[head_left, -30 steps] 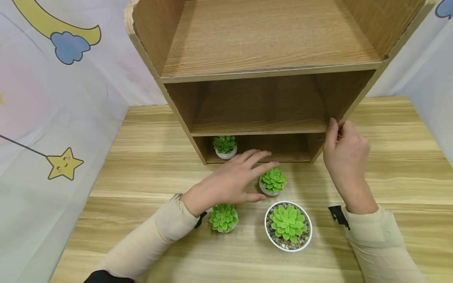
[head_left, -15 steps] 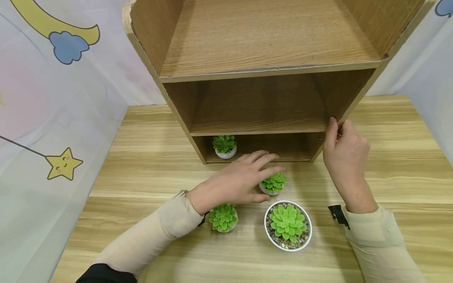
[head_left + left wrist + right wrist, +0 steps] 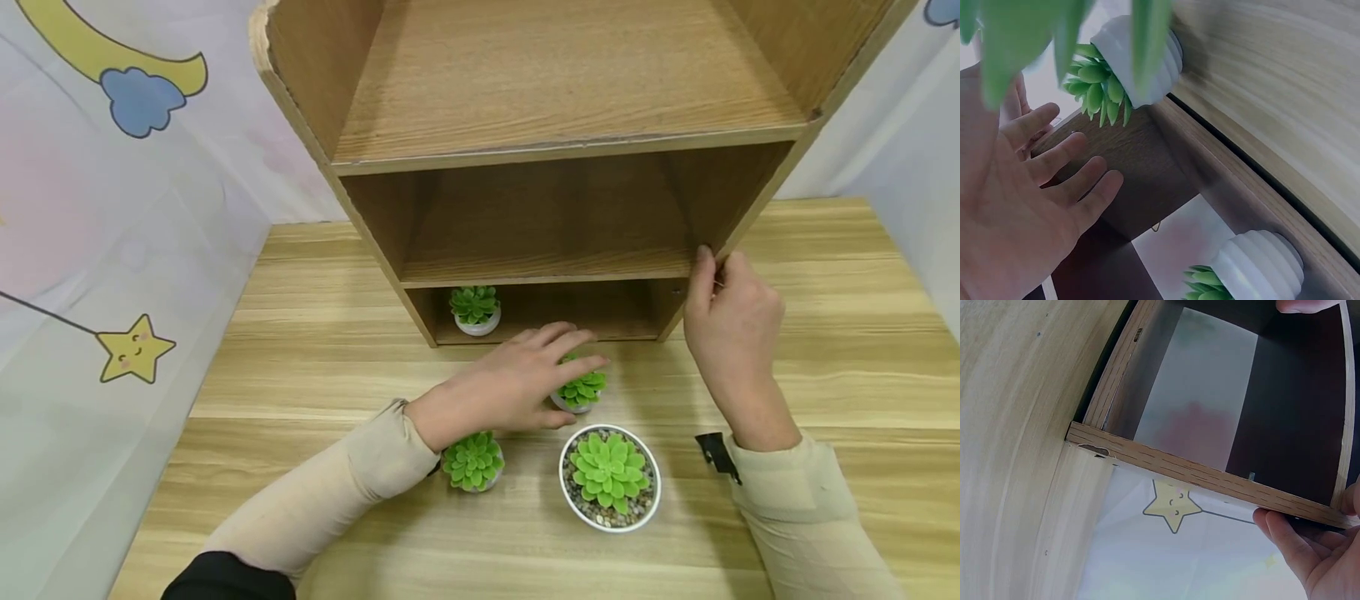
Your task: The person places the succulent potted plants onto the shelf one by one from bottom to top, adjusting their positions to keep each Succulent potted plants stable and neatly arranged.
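Observation:
My left hand (image 3: 521, 379), fingers spread and slightly bent, hovers over a small potted succulent (image 3: 583, 387) in front of the shelf. In the left wrist view the palm faces that plant's ribbed white pot (image 3: 1141, 59), with a gap between them. My right hand (image 3: 733, 337) grips the right side panel of the wooden shelf (image 3: 570, 150), thumb at the front edge; the right wrist view shows fingertips (image 3: 1272, 525) against the panel's outer face. Another small succulent (image 3: 476, 310) stands in the bottom compartment at the left.
A small succulent (image 3: 473, 462) stands on the table (image 3: 285, 367) below my left wrist. A larger succulent in a round white pot (image 3: 611, 477) with pebbles is to its right. Printed fabric (image 3: 135, 250) hangs behind and beside the table.
My left hand has moved a little to the right, further over the small succulent. My right hand keeps its hold on the side panel.

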Demonstrator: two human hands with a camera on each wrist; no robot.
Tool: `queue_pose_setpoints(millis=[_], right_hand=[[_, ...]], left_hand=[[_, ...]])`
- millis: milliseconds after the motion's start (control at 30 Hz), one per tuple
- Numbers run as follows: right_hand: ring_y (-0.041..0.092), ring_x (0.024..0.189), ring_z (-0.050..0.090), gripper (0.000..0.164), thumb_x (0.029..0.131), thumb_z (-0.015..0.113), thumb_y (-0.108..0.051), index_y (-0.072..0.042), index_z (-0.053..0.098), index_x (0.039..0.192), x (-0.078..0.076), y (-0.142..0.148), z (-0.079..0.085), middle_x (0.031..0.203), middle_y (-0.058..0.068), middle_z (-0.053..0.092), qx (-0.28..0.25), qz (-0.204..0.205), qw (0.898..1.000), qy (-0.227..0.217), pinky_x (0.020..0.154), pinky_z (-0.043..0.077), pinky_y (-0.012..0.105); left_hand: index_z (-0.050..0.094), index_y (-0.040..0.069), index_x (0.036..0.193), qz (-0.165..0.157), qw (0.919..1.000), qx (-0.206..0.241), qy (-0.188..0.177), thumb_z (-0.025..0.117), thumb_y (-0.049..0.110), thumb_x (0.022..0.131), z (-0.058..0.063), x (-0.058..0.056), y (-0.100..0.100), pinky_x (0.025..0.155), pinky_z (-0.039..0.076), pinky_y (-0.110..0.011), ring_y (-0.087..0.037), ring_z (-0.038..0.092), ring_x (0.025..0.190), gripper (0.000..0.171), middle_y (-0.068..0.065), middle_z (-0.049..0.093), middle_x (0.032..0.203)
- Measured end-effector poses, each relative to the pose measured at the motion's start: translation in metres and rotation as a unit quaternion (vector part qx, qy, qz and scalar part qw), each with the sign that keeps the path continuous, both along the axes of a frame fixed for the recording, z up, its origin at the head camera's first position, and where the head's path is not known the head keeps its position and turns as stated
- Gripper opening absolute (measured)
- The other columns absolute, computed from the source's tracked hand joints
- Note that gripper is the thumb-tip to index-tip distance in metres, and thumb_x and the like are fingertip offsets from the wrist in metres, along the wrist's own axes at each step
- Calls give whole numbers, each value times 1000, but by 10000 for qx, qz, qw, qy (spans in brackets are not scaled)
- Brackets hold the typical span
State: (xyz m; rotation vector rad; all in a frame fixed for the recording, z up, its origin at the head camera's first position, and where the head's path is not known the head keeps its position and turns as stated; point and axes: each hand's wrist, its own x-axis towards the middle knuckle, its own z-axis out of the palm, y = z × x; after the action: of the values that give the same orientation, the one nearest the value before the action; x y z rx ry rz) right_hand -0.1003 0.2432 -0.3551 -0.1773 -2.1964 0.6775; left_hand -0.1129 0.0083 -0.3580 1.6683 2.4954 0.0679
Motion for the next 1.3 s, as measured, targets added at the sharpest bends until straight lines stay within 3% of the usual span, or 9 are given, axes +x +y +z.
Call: queue_pose_setpoints(millis=[333,567,933,1300], right_hand=[[33,44,47,37,95,44,-20,3,48,66,-2,2,-1,54,15,50,279,109,9994,175,41,30,41],[34,46,48,37,94,46,-21,4,49,68,-1,1,-1,56,16,50,125,43,9998,129,43,30,44],[34,47,48,36,93,47,-21,4,50,68,-1,0,-1,56,15,49,-39,-47,9999,96,45,30,46],[33,45,47,37,93,47,-21,3,49,66,-1,0,-2,55,14,49,22,-31,9999,98,44,30,45]], left_hand=[[25,24,145,38,9996,-230,-155,57,51,84,-5,0,2,103,23,-45,-27,15,134,74,-5,17,149],[22,25,146,-86,9987,-488,-126,52,52,86,-12,2,6,104,20,-45,-28,15,134,73,-6,16,149],[25,26,145,-116,9993,-322,-136,56,49,86,-19,2,7,100,30,-43,-27,19,132,71,-6,19,148],[27,26,144,-200,9993,-291,-102,56,49,86,-21,-1,8,102,27,-41,-27,22,132,69,-6,21,148]])
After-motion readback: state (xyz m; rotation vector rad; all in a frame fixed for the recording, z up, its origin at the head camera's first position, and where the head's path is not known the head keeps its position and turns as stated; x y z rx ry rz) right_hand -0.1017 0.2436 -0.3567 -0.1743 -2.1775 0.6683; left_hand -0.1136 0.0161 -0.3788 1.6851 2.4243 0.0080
